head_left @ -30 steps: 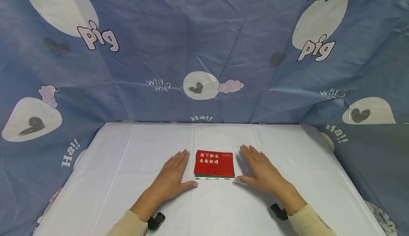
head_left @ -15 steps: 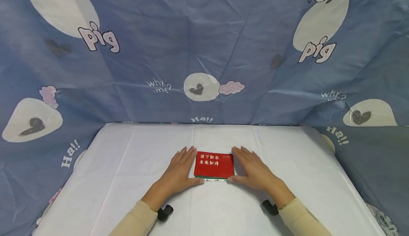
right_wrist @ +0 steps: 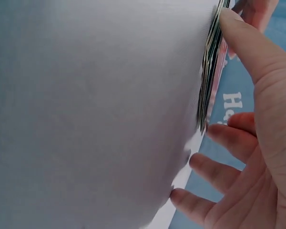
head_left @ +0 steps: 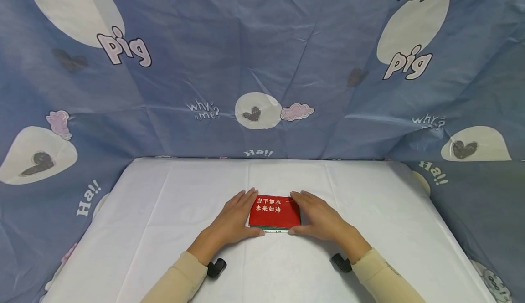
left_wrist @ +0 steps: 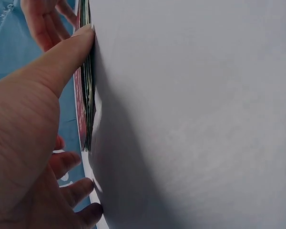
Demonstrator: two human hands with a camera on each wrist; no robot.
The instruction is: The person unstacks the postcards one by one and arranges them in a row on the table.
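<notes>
A stack of cards (head_left: 275, 216) lies on the white table, its red top card printed with white Chinese characters. Green and white edges of lower cards show along the near side. My left hand (head_left: 234, 221) holds the left end, thumb at the near edge and index finger by the far left corner. At the right end, my right hand (head_left: 324, 218) holds it the same way. The left wrist view shows the layered card edges (left_wrist: 89, 105) under the thumb (left_wrist: 81, 43). In the right wrist view, the other thumb (right_wrist: 233, 28) presses the stack's edge (right_wrist: 209, 81).
The white cloth-covered table (head_left: 279, 271) spreads around the hands. A blue printed curtain (head_left: 172, 66) hangs behind it and down both sides. Black wrist devices sit under the left sleeve (head_left: 180, 275) and the right sleeve (head_left: 381, 275).
Both hands have moved inward from either side until fingers and thumbs meet the ends of the card stack. The stack stays in about the same place.
</notes>
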